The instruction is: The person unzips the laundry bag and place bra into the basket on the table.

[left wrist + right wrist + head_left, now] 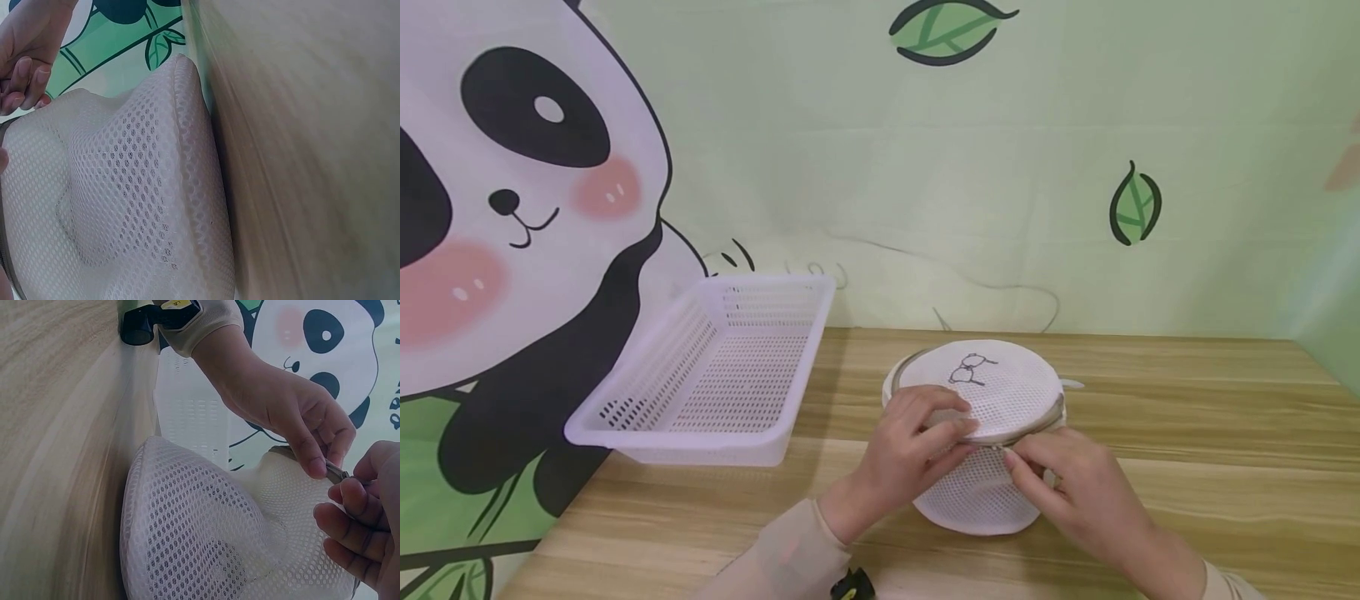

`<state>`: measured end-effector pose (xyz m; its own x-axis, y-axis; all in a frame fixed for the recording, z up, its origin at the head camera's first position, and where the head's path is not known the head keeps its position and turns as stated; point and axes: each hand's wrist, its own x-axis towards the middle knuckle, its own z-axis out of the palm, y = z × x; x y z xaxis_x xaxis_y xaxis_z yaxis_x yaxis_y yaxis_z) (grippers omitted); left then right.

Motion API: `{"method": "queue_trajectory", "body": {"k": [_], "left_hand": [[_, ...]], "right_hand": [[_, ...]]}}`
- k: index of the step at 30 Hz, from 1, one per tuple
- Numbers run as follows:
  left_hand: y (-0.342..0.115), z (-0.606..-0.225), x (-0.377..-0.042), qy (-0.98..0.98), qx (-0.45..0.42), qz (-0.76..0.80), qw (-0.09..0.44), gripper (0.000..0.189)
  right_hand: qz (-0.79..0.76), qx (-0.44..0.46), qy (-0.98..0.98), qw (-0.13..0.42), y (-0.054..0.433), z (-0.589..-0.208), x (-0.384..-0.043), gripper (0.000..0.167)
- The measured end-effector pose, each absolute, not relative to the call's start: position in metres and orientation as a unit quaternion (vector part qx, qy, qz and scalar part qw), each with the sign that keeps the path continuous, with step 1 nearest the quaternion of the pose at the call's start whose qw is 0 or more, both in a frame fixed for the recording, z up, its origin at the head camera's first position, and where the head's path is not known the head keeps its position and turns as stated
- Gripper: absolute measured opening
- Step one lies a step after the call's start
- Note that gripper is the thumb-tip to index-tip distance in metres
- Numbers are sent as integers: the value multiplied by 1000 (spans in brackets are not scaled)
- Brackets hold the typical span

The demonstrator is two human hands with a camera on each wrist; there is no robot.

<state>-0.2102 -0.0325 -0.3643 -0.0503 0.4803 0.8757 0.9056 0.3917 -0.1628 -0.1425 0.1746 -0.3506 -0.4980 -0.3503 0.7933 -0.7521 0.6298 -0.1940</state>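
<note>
A white cylindrical mesh laundry bag (pixel 977 500) stands upright on the wooden table. Its round lid (pixel 1007 387) bears a dark line drawing of spectacles and lies over the top, with a grey zipper (pixel 1040 423) around the rim. My left hand (pixel 910 442) grips the front left of the rim, fingers on the lid and thumb below the zipper. Just to its right, my right hand (pixel 1078 479) pinches the zipper pull at the front rim. In the right wrist view, the thumb and forefinger of the right hand (pixel 375 512) meet at the zipper beside the left hand (pixel 281 403). The mesh side (pixel 194 525) sags inward.
To the left of the bag sits a white perforated plastic basket (pixel 801 400), with nothing in it. Behind the table (pixel 1210 467) hangs a green backdrop (pixel 1225 100) with a panda and leaves. A black strapped device (pixel 853 585) is at the left wrist.
</note>
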Motion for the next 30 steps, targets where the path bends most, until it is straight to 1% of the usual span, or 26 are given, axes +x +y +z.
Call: {"method": "queue_trajectory", "body": {"k": [14,23,30], "left_hand": [[-35,-366,-216,-687,-500,-241,469,19],[-36,-365,-217,-689,-502,-244,462,18],[-38,-365,-217,-697,-499,-248,452,19]], "right_hand": [[278,320,-823,377,177,-349,-142,21],[278,317,-825,376,178,-348,-142,22],[276,307,-830,374,178,-348,-142,26]]}}
